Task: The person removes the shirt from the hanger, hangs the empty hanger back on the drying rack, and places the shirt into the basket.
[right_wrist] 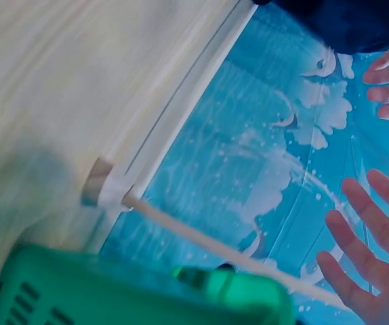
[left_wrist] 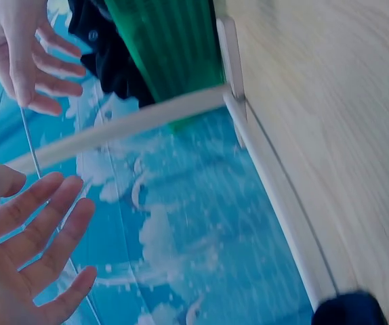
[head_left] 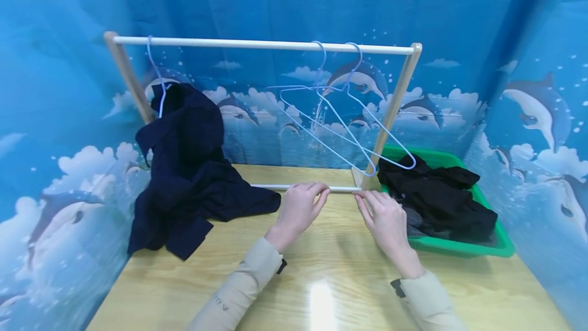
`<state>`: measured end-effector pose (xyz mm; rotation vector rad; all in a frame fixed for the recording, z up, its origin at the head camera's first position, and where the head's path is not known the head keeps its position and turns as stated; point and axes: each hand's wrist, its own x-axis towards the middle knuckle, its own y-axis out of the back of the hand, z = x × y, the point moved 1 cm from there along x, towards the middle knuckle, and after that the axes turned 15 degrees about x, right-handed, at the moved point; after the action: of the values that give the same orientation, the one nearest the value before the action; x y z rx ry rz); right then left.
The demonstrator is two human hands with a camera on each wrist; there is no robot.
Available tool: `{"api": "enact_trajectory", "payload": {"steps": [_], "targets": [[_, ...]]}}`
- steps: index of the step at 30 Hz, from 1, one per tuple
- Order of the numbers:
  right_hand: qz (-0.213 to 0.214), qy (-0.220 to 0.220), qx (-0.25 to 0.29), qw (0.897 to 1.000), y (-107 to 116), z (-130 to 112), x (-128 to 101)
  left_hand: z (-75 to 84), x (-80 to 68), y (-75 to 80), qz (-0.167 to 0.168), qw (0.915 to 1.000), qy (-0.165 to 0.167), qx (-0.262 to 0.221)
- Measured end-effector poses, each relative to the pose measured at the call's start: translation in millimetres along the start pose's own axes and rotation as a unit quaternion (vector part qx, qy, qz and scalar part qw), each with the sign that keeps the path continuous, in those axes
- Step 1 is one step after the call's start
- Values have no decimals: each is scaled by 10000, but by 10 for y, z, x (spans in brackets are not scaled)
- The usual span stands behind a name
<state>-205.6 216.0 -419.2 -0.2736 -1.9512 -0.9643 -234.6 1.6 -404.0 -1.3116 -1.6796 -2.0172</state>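
My left hand (head_left: 300, 206) is in front of the rack's lower bar, between a dark navy garment and the hangers. Its fingers (left_wrist: 49, 230) are spread and loosely bent, with nothing gripped. To its right, my right hand (head_left: 383, 218) is beside the green basket, its fingers (right_wrist: 354, 254) extended and holding nothing. Two pale blue wire hangers (head_left: 342, 111) hang bare on the rack's right side, above and beyond both hands. At the far left, the dark navy garment (head_left: 184, 167) hangs crookedly from another hanger (head_left: 156, 75), its lower part spread on the table.
The rack's white top rail (head_left: 229, 43) runs between wooden posts, with a lower bar (head_left: 342, 189) near the table (head_left: 321, 264). At the right, dark clothes (head_left: 432, 195) lie in the green basket (head_left: 500, 241). A dolphin-print curtain (head_left: 257, 4) surrounds the back and sides.
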Motion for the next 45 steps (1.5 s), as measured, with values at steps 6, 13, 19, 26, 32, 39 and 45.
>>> {"api": "enact_trajectory", "payload": {"steps": [6,13,19,26,32,39,45], "targets": [[-77,75,193,9998,-153,-100,90,-257,-70,132,-19,9995,281,156],[-289,-23,436,9986,-300,-245,179,-552,-184,270,20,9980,547,309],[-414,-72,638,9971,-400,-357,272,-868,-235,477,286,9954,874,274],[-440,91,756,9961,-472,-491,437,-1222,-193,882,771,9907,1005,505],[-627,203,832,9944,-529,-616,585,-1505,-143,1274,1155,9822,1289,730],[-605,314,1019,9925,-603,-729,753,-1791,-222,1662,1547,9658,1939,756],[-601,364,1109,9913,-633,-800,858,-1933,-423,1759,1643,9465,2646,844]]}}
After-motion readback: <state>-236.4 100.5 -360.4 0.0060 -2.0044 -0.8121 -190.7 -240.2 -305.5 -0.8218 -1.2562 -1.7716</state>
